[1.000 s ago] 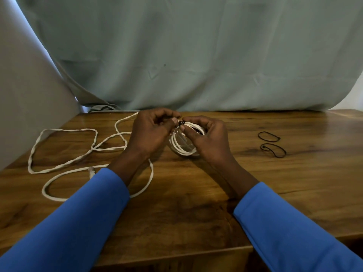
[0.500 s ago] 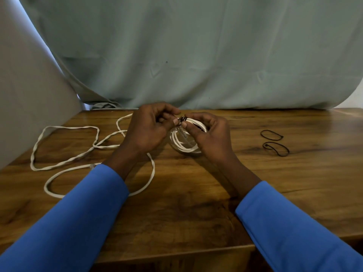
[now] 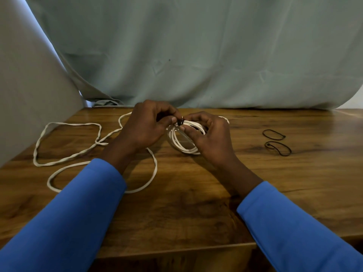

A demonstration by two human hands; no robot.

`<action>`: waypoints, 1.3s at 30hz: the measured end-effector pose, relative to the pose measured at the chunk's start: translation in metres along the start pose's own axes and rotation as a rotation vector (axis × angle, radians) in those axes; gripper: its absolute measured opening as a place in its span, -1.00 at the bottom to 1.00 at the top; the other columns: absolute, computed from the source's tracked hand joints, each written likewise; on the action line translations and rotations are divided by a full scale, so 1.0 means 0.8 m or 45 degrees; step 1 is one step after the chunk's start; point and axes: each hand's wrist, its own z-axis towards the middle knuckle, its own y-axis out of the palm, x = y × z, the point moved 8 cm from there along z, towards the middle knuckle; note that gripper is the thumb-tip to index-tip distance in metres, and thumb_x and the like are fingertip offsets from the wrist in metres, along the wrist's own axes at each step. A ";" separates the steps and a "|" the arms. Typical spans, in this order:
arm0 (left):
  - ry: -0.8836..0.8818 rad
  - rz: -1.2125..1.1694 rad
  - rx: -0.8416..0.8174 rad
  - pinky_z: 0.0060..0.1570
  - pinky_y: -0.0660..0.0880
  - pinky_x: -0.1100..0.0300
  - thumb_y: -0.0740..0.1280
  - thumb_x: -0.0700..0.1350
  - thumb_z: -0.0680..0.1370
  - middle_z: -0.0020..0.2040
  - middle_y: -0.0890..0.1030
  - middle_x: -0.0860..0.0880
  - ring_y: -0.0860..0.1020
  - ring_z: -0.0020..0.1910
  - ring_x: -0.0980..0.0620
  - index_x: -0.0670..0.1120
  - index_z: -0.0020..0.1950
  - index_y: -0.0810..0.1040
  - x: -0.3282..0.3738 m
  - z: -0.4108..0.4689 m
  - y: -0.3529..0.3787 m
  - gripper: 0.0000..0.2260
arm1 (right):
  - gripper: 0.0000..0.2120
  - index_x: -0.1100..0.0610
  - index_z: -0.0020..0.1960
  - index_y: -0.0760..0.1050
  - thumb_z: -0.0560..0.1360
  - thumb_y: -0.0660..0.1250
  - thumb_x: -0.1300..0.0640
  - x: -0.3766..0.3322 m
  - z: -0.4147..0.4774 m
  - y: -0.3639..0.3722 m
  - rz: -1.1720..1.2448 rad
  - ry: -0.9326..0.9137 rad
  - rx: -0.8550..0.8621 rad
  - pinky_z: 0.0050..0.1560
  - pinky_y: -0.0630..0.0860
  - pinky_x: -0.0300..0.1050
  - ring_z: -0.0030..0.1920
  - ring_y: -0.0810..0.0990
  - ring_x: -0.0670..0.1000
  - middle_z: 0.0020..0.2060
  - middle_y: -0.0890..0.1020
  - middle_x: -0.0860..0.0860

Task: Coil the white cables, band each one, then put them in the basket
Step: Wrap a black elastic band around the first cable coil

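Banding coiled white cable (image 3: 183,145) mid-frame, brown wooden worktop (image 3: 196,205).
Left hand (image 3: 146,127) pinches thin black elastic band (image 3: 180,122) on it; right hand (image 3: 211,137) grips coil (thumb at band).

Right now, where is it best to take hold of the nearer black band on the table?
I would pinch the nearer black band from above at its right curve, with the right hand once free: it lies flat, open, apart from the other band.

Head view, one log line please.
left hand pinches black band; right hand holds coiled cable; loose cable on table; two spare bands
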 end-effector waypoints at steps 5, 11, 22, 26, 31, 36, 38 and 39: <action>0.150 0.110 -0.029 -0.04 0.60 -0.02 0.45 -0.19 0.57 -0.07 0.70 0.03 0.65 -0.09 0.10 -0.02 0.05 0.73 0.016 -0.001 -0.003 -0.88 | -0.80 0.18 0.06 0.70 0.45 0.57 0.17 0.000 0.001 -0.001 0.021 0.007 0.010 -0.05 0.65 -0.15 -0.11 0.73 -0.11 -0.11 0.75 -0.04; 0.199 0.131 -0.034 -0.09 0.57 0.07 0.47 -0.20 0.55 -0.09 0.67 0.05 0.62 -0.14 0.11 0.00 0.04 0.73 0.021 0.000 -0.007 -0.87 | -0.81 0.19 0.03 0.70 0.43 0.58 0.22 0.003 0.001 0.000 0.112 0.052 -0.004 0.00 0.68 0.00 -0.10 0.74 -0.05 -0.11 0.76 -0.01; -0.060 -0.509 -0.070 0.04 0.66 0.05 0.54 -0.20 0.47 -0.09 0.73 -0.15 0.72 -0.06 -0.11 -0.17 0.09 0.70 0.002 -0.003 -0.006 -0.79 | -0.77 0.34 0.04 0.59 0.42 0.55 0.36 0.003 -0.002 0.004 0.469 0.199 -0.203 -0.09 0.63 -0.18 -0.13 0.75 0.03 -0.12 0.76 0.17; -0.302 -0.764 -0.268 0.04 0.63 0.15 0.48 -0.12 0.47 -0.02 0.73 -0.15 0.69 -0.01 -0.07 -0.16 0.05 0.70 -0.016 -0.013 0.015 -0.80 | -0.77 0.30 0.03 0.56 0.43 0.54 0.36 -0.007 -0.002 0.008 0.497 0.157 -0.263 -0.03 0.66 -0.09 -0.11 0.76 0.11 -0.12 0.75 0.23; -0.599 -1.086 -0.412 -0.16 0.60 0.10 0.56 -0.01 0.39 -0.20 0.67 -0.21 0.62 -0.26 -0.09 -0.18 -0.05 0.70 -0.037 -0.026 0.037 -0.73 | -0.75 0.33 0.06 0.54 0.45 0.54 0.33 -0.012 -0.003 0.012 0.409 0.059 -0.297 -0.02 0.65 -0.01 -0.09 0.75 0.13 -0.11 0.74 0.21; -0.654 -1.145 -0.233 -0.26 0.62 0.17 0.51 -0.11 0.44 -0.25 0.66 -0.17 0.62 -0.34 -0.01 -0.17 -0.13 0.69 -0.046 -0.026 0.037 -0.86 | -0.85 0.16 0.02 0.68 0.48 0.55 0.18 -0.020 0.001 0.006 -0.025 -0.169 -0.239 -0.03 0.54 -0.25 -0.07 0.69 -0.05 -0.09 0.73 -0.06; -0.662 -1.178 -0.162 -0.29 0.63 0.20 0.47 -0.15 0.48 -0.24 0.67 -0.16 0.64 -0.34 0.01 -0.18 -0.14 0.68 -0.046 -0.026 0.040 -0.90 | -0.87 0.14 0.02 0.70 0.48 0.55 0.19 -0.016 0.001 0.003 -0.062 -0.129 -0.212 -0.03 0.53 -0.28 -0.07 0.69 -0.08 -0.11 0.73 -0.10; -0.657 -1.186 -0.140 -0.28 0.64 0.20 0.47 -0.15 0.49 -0.23 0.67 -0.16 0.64 -0.32 0.00 -0.18 -0.14 0.68 -0.045 -0.026 0.041 -0.91 | -0.88 0.13 0.01 0.70 0.48 0.55 0.19 -0.014 0.000 0.002 -0.069 -0.112 -0.197 -0.04 0.55 -0.25 -0.08 0.69 -0.07 -0.11 0.73 -0.10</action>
